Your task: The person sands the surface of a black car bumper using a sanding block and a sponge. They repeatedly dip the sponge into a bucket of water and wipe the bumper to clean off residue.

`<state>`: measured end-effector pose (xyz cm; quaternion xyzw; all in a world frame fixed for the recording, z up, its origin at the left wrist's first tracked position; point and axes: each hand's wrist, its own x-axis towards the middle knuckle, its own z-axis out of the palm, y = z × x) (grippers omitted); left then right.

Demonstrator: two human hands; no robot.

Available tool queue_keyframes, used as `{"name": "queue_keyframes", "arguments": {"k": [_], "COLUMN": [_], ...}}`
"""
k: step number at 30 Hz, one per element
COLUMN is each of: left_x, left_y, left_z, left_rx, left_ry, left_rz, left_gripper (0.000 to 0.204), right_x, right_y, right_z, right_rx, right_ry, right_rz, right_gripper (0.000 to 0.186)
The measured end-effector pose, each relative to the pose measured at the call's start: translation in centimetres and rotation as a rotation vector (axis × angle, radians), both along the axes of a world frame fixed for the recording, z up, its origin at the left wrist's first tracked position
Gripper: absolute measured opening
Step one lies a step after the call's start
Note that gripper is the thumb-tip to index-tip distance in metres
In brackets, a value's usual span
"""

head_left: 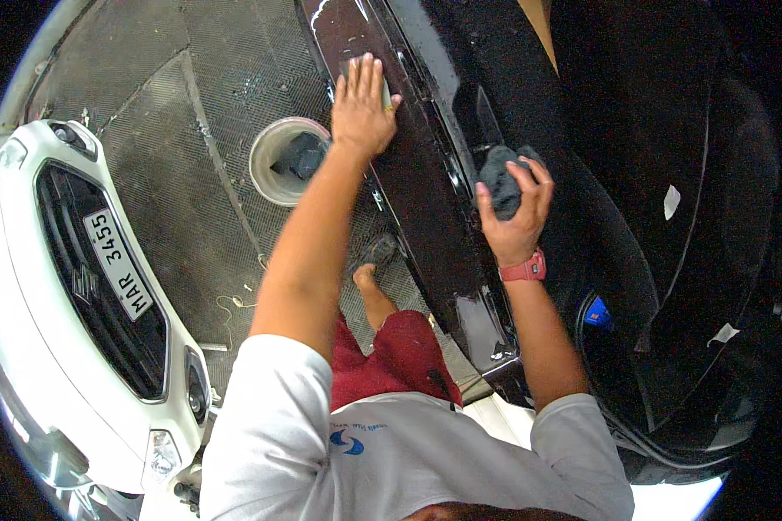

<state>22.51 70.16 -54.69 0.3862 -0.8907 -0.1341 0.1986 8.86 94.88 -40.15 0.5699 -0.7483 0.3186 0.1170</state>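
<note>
My left hand (361, 113) lies with its fingers stretched over a thin pale pad (386, 94) on the dark maroon rear bumper (417, 182) of a car. Only the pad's edges show, between thumb and forefinger and by the fingertips; my palm hides the rest. A dark grey, bunched-up cloth (500, 181) is in my right hand (521, 204), fingers curled round its right side and thumb on its left. That hand is over the black sill of the car's open boot, right of the bumper. Glossy wet-looking patches and pale streaks mark the bumper.
A whitish bucket (261, 165) with dark cloth-like material inside stands on the ribbed grey floor mat (182, 113), left of the bumper. The white front of another car (139, 373) fills the left side. Pale scraps (672, 201) lie on the dark boot lining at right.
</note>
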Motion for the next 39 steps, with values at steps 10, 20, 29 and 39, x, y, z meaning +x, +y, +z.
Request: {"name": "queue_keyframes", "arguments": {"k": [10, 20, 29, 39], "left_x": [6.3, 6.5, 0.2, 2.8], "left_y": [8.7, 11.1, -5.8, -0.4], "left_z": [2.2, 3.5, 0.5, 0.3], "left_rx": [0.247, 0.326, 0.013, 0.131], "left_ry": [0.231, -0.078, 0.033, 0.053], "left_rz": [-0.333, -0.527, -0.145, -0.320], "left_gripper": [0.084, 0.088, 0.082, 0.084], "right_x": [-0.1, 1.1, 2.7, 11.3], "right_y": [-1.7, -4.6, -14.5, -19.3], "right_z": [2.1, 2.9, 16.6, 22.8], "right_rx": [0.800, 0.807, 0.021, 0.291], "right_ry": [-0.111, -0.124, -0.750, -0.651], "right_rz": [-0.332, -0.531, 0.139, 0.906], "right_gripper": [0.111, 0.082, 0.039, 0.046]}}
